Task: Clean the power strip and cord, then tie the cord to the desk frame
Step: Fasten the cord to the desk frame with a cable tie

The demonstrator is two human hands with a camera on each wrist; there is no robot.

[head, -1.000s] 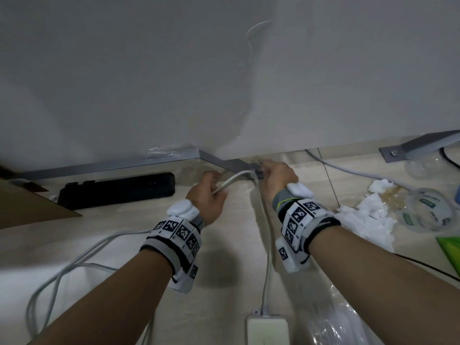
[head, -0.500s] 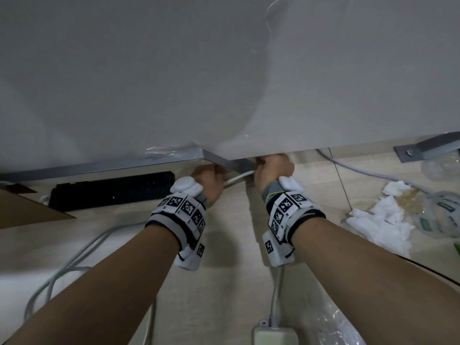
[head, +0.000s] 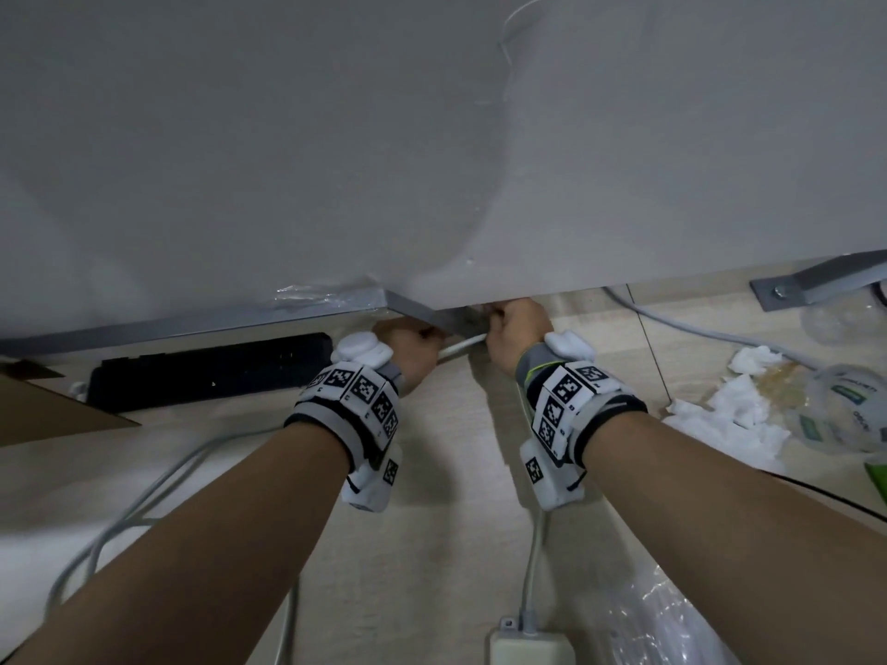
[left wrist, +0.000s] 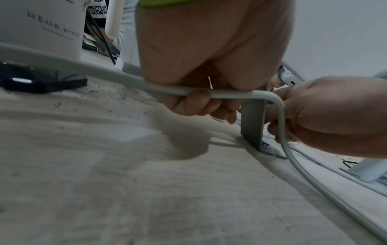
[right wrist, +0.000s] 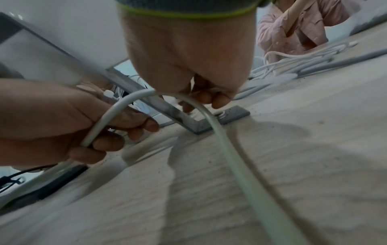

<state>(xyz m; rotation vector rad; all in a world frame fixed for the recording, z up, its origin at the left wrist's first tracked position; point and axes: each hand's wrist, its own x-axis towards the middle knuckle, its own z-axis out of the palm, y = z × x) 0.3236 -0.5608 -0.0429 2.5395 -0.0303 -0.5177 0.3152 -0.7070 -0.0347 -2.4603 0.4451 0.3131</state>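
A white cord (head: pixel 458 347) runs from the white power strip (head: pixel 530 647) at the bottom edge up to the grey desk frame leg (head: pixel 434 324) under the desktop. My left hand (head: pixel 413 343) grips the cord just left of the leg, fingers curled round it (right wrist: pixel 117 132). My right hand (head: pixel 513 328) holds the cord where it bends sharply beside the leg (left wrist: pixel 252 122), fingers curled (right wrist: pixel 205 99). Between the two hands the cord (right wrist: pixel 134 97) arcs across the front of the leg. The desktop edge hides the fingertips in the head view.
A black power strip (head: pixel 211 371) lies on the floor to the left, and cardboard (head: pixel 48 410) beyond it. Crumpled white tissue (head: pixel 729 415), a clear tape roll (head: pixel 845 415) and another frame bracket (head: pixel 816 285) are on the right. Plastic wrap (head: pixel 681 626) lies at the bottom right. Loose cord loops (head: pixel 120 511) trail left.
Both hands have moved up and in under the desktop edge, closing on the frame leg. The stretch of cord showing between them has shortened.
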